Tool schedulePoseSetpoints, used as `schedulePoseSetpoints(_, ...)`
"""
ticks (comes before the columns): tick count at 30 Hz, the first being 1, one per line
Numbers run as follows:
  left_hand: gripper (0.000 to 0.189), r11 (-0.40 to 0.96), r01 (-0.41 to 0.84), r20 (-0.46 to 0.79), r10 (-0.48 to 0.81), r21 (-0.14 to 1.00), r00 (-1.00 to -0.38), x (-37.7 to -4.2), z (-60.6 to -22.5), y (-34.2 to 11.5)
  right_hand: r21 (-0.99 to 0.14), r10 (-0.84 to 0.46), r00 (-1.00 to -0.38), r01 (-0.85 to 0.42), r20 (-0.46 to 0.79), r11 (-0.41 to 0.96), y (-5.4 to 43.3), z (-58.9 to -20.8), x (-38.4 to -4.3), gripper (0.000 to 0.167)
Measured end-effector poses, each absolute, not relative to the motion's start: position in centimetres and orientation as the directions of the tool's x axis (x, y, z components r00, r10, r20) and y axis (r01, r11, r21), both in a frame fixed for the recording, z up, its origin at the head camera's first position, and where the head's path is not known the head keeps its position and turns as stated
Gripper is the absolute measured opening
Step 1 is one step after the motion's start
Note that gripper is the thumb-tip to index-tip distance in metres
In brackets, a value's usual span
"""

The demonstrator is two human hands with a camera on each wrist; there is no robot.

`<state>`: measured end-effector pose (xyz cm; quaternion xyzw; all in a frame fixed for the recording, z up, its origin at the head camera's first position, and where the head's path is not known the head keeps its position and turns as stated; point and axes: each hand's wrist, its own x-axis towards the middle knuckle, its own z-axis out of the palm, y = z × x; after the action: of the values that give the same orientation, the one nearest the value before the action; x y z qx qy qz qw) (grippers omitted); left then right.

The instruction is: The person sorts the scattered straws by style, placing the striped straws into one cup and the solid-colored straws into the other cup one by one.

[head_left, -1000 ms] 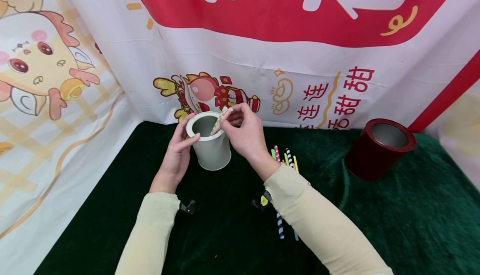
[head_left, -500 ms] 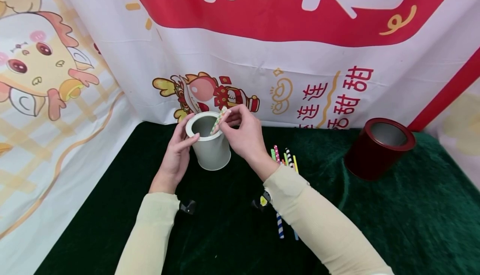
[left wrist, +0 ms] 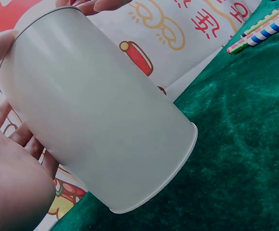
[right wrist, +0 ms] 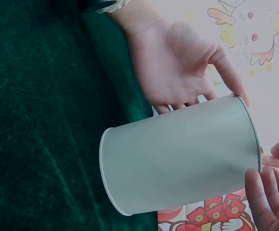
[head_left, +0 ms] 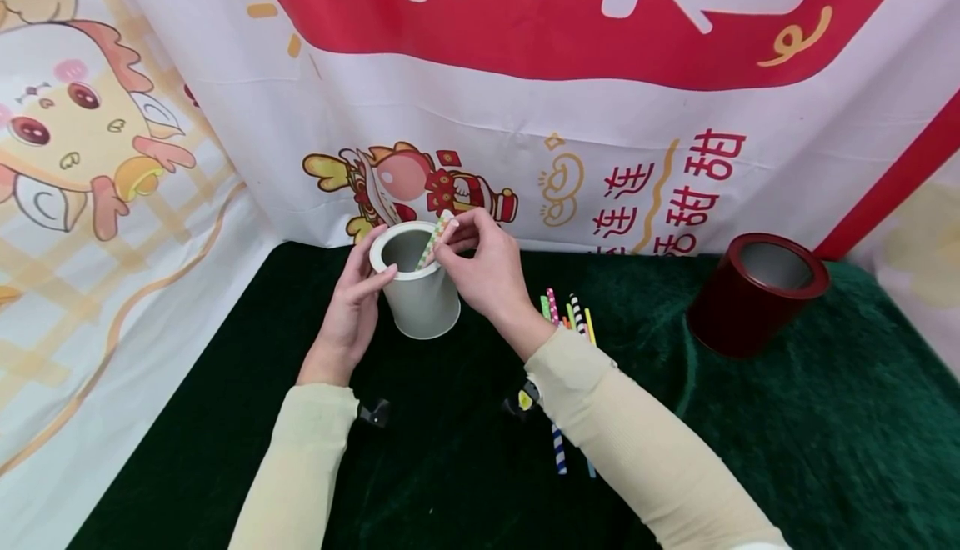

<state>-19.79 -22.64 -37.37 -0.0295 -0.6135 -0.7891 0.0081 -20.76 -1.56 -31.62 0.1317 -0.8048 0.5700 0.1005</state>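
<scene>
Straw pile (head_left: 577, 315) on cloth (head_left: 825, 417), btwn L can (head_left: 423, 308) & R can (head_left: 738, 308).

Smooth, satin-matt pale can (head_left: 422, 308) (metal, by its look), soft-napped velvety green cloth (head_left: 825, 442).

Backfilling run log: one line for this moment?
left hand: holds grey can; right hand: pinches straw at can mouth; other straws: on cloth; red can: far right

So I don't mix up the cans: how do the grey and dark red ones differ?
The grey can is held by the left hand; the dark red can sits untouched. A patterned straw dips into the grey can; none shows in the dark red can. Both are open-topped.
</scene>
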Motion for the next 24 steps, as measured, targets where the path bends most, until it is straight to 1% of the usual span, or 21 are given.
schedulePoseSetpoints(8,0.058,-0.251,0.045,0.053,0.025,0.967,-0.998,-19.8,-37.3,-22.6,-0.898,-0.089,-0.947,-0.32,0.308,0.302,-1.4,-31.5,-20.6,0.021)
schedulePoseSetpoints(13,0.059,-0.247,0.048,0.056,0.026,0.968,-0.998,-19.8,-37.3,-22.7,-0.921,-0.072,-0.962,-0.275,0.265,0.277,-1.1,-31.3,-20.3,0.025)
schedulePoseSetpoints(20,0.06,-0.254,0.062,0.07,0.023,0.965,-0.997,-19.9,-37.4,-22.7,-0.951,-0.054,-0.975,-0.222,0.215,0.217,0.1,-31.1,-19.8,0.029)
schedulePoseSetpoints(24,0.06,-0.256,0.064,0.072,0.022,0.965,-0.997,-19.9,-37.4,-22.7,-0.971,-0.042,-0.98,-0.199,0.195,0.131,1.5,-31.2,-19.3,0.032)
